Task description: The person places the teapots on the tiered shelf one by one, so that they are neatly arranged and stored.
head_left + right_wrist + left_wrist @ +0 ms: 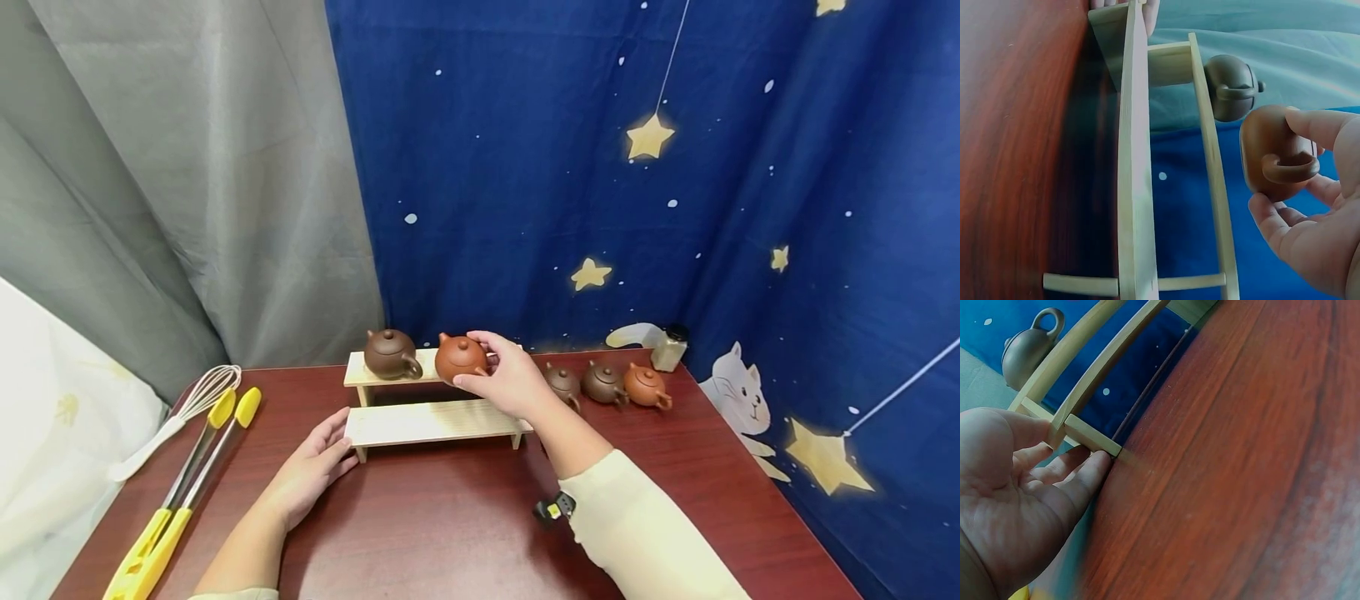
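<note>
My right hand [512, 377] grips an orange-brown clay teapot [460, 358] around its body at the upper step of a two-step wooden rack [420, 422]. In the right wrist view a gap shows between this teapot [1269, 140] and the upper board [1211, 150]. Left of it, a dark brown teapot [388, 354] sits on the same step. My left hand [318, 462] holds the left end of the lower step, thumb and fingers about the board and its leg, as the left wrist view shows.
Two dark teapots, one nearer [562, 385] and one farther right [604, 383], stand beside another orange-brown teapot [647, 386] on the table's right. A jar [670, 348] is behind them. Yellow-tipped tongs [183, 492] and a whisk [183, 412] lie left. Curtains [525, 167] close off the back.
</note>
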Demonstrator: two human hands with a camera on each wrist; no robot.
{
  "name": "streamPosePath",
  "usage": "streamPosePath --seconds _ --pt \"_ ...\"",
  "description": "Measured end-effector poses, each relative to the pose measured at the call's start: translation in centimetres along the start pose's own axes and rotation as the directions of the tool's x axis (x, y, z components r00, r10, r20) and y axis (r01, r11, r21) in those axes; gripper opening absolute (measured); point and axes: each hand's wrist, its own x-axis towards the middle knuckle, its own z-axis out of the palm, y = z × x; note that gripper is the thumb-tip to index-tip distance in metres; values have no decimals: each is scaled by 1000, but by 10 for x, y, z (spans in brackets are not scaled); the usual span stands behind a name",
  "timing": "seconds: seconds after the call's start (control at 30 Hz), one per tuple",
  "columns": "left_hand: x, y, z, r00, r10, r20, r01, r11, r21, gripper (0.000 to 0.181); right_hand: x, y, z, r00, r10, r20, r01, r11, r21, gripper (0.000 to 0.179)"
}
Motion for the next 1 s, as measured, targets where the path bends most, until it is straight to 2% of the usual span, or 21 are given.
streamPosePath --seconds 0.23,0.47,0.77,0.9,1.0 --pt "1 0 -1 1000 -4 4 4 1000 0 73 23 -2 14 1000 15 1 -15 1000 -27 68" --pt "1 0 -1 1000 -2 -5 2 1000 4 72 35 -2 25 998 53 21 -51 996 -68 70" --pt "0 -1 -1 1000 -3 -20 3 1000 0 70 37 -3 24 997 44 59 -38 995 -97 73" --pt "-1 -1 0 1000 13 -16 -13 1000 3 70 33 -2 23 998 33 59 -30 998 -56 77" --pt "0 0 1 1000 15 -12 -15 1000 1 70 22 -2 19 999 31 39 -30 999 -22 77"
